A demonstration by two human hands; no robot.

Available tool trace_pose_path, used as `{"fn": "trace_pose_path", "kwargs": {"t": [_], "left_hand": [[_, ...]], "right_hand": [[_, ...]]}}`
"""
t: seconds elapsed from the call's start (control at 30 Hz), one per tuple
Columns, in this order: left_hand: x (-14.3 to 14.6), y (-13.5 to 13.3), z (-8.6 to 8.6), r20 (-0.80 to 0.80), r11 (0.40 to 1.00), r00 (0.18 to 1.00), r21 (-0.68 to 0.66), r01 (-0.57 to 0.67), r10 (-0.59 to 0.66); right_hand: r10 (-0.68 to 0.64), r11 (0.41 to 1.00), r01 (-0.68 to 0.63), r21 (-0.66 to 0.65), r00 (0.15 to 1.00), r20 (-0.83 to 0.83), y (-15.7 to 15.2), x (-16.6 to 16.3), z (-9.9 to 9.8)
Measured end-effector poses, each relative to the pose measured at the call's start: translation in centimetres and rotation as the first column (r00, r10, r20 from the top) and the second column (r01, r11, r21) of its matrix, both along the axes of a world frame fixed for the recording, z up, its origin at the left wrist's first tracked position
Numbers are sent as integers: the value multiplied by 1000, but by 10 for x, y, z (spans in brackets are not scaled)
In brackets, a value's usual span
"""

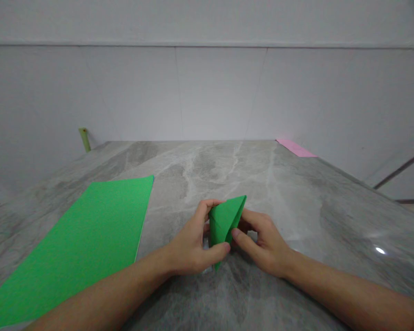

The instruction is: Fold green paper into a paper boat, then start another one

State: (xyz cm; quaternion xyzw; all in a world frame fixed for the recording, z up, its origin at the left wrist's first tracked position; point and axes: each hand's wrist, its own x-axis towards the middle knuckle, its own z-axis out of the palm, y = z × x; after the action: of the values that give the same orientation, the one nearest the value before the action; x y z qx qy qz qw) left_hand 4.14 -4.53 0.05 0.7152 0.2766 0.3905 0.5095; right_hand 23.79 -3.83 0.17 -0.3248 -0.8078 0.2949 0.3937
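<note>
A folded piece of green paper (224, 218) is held up in front of me, above the grey marbled table. Its layers stand apart along the right side, with one pointed corner at the top and another at the bottom. My left hand (202, 246) grips it from the left, thumb across the lower front and fingers behind its upper edge. From the right, my right hand (262, 239) pinches the layers near the opening, its thumb in front. Parts of the fingers of both hands are hidden behind the paper.
A large green sheet (96, 225) lies on the left of the table (207, 170), partly under my left forearm. A pink sheet (296, 148) rests at the far right edge. A pale green post-like object (84, 139) stands beyond the far left edge. A white wall closes the back.
</note>
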Motion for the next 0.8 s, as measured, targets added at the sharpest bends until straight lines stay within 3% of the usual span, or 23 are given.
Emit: {"fn": "trace_pose_path", "kwargs": {"t": [0.23,0.33,0.4,0.53,0.63,0.8], "left_hand": [[3,-3,-9,-91,949,996,312,49,-21],[4,-2,-12,-135,919,989,394,-6,64],[4,-1,-11,-116,897,982,434,-87,151],[4,2,-9,-12,908,977,371,-194,213],[3,5,-11,36,937,983,299,-183,181],[1,7,-18,137,939,978,288,-189,155]], "right_hand": [[43,997,-39,61,997,-60,0,-5,-7],[28,992,-25,121,999,-27,1,-5,-8],[-19,972,17,234,1000,8,2,-3,-8],[-101,907,79,413,994,30,5,1,-6],[-128,901,101,423,991,36,5,3,-5],[-169,911,179,371,984,-60,6,3,-9]]}}
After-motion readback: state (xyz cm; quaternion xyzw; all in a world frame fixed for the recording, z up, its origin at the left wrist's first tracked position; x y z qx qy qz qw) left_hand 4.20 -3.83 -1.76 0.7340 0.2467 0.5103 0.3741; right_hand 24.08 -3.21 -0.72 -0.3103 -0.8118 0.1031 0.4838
